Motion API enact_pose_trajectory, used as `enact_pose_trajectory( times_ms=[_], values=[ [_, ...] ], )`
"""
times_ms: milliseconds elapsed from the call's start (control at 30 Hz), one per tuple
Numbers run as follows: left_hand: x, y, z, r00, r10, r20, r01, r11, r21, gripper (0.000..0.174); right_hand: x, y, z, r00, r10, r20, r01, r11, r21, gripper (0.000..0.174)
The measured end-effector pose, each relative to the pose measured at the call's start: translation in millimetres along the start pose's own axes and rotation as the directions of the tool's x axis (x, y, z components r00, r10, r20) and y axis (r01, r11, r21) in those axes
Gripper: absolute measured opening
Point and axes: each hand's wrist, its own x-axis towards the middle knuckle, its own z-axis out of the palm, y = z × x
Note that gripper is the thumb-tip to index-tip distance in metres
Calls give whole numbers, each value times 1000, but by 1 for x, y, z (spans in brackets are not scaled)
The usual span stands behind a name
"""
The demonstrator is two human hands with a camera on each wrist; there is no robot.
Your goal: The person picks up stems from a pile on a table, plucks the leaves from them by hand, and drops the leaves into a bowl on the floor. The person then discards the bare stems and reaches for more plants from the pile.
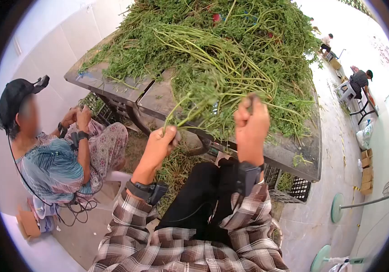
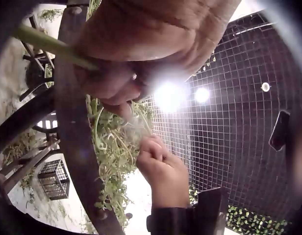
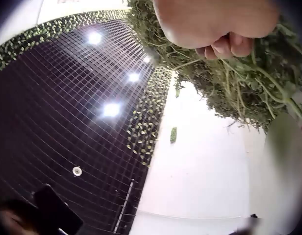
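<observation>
Leafy green plant stems (image 1: 235, 59) lie in a big heap on a dark table. My left hand (image 1: 159, 144) grips the lower end of a leafy stem (image 1: 186, 119) at the table's near edge, and its leafy top, blurred, leans over the heap. In the left wrist view a thick green stem (image 2: 48, 45) sticks out from the left hand's curled fingers (image 2: 112, 83). My right hand (image 1: 252, 127) is raised in front of the heap with its fingers curled. A thin stem (image 3: 187, 64) runs out from the right hand's fingertips (image 3: 222, 48) in the right wrist view.
A seated person (image 1: 51, 149) works with both hands close at the left. The bare table edge (image 1: 290, 161) runs in front of my knees. Black crates (image 1: 300, 189) with greens stand under it, and cut plants (image 1: 176, 177) litter the floor. Cardboard boxes (image 1: 366, 174) stand at the right.
</observation>
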Motion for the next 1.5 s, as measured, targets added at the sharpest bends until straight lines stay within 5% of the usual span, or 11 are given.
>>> enact_pose_trajectory(
  times_ms=[233,367,433,567,767,867,933,967,1033,1267,1500],
  values=[
    [-1,3,-13,987,51,-154,-58,998,-38,33,24,-47,-38,924,-334,-188,340,941,-1,15],
    [-8,12,-44,986,27,-165,-58,980,-190,31,42,-67,-77,907,-357,-223,387,915,109,13],
    [-11,19,-45,991,46,-130,-77,966,-248,30,46,-58,-83,992,-14,-128,51,958,283,13],
    [-12,35,-34,989,138,-45,-145,913,-381,27,38,-36,-61,968,249,-24,-249,968,21,13],
    [-20,42,-22,972,229,48,-171,836,-521,27,17,-19,-40,942,318,106,-311,947,-75,7],
    [-23,33,-20,978,200,51,-144,839,-524,27,1,-3,-26,913,392,109,-338,880,-334,6],
    [-22,25,-19,982,178,63,-118,837,-534,27,12,44,-74,740,186,646,355,707,-611,13],
    [-22,25,-18,982,178,64,-117,836,-536,27,0,39,-55,741,186,645,356,706,-613,13],
    [-24,24,-15,989,127,73,-75,866,-494,28,-33,27,7,703,619,350,-404,753,-520,20],
    [-32,10,-11,998,5,65,15,954,-298,29,-40,52,20,737,596,318,-525,802,-285,24],
    [-30,22,4,998,-32,-59,13,956,-292,17,-42,67,7,754,583,303,-360,753,-551,17]
  ],
)
